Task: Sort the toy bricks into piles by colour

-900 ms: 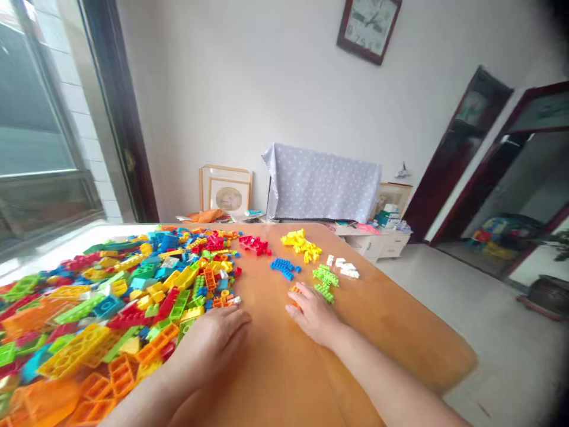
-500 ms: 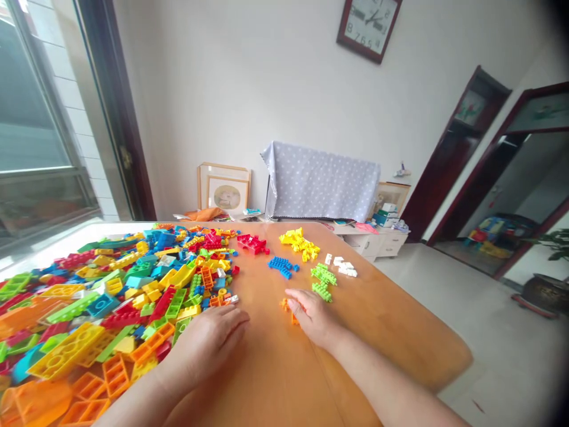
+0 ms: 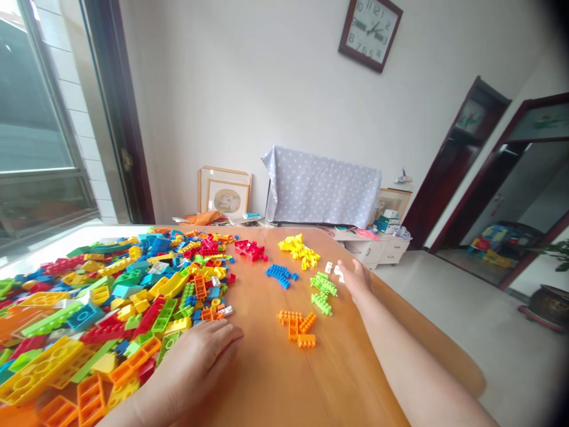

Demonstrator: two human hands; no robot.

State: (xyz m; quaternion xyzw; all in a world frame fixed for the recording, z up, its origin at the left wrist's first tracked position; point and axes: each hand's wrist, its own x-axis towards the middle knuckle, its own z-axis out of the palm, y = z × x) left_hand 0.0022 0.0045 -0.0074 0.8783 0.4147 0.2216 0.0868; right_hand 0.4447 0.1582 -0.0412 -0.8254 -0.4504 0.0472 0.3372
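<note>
My left hand [image 3: 195,362] rests palm down on the table beside the big mixed pile of toy bricks [image 3: 146,296], fingers loosely stretched, nothing visible in it. Farther out, my right hand [image 3: 358,283] has its fingers apart over the small white bricks [image 3: 329,268], partly covering them. Just left of it lie light green bricks [image 3: 323,284]. A group of orange bricks [image 3: 306,340] sits on the wood between my hands. Blue bricks [image 3: 279,274], red bricks [image 3: 249,250] and yellow bricks [image 3: 300,249] form separate groups farther back.
The wooden table [image 3: 267,391] has a rounded right edge, with floor beyond. Behind it stand a low white cabinet [image 3: 386,252] and something draped in a dotted grey cloth [image 3: 324,187]. A window [image 3: 35,107] is at the left.
My right hand has left the orange bricks and moved forward and right to the white ones. The orange group is now uncovered. My left hand stays near the pile.
</note>
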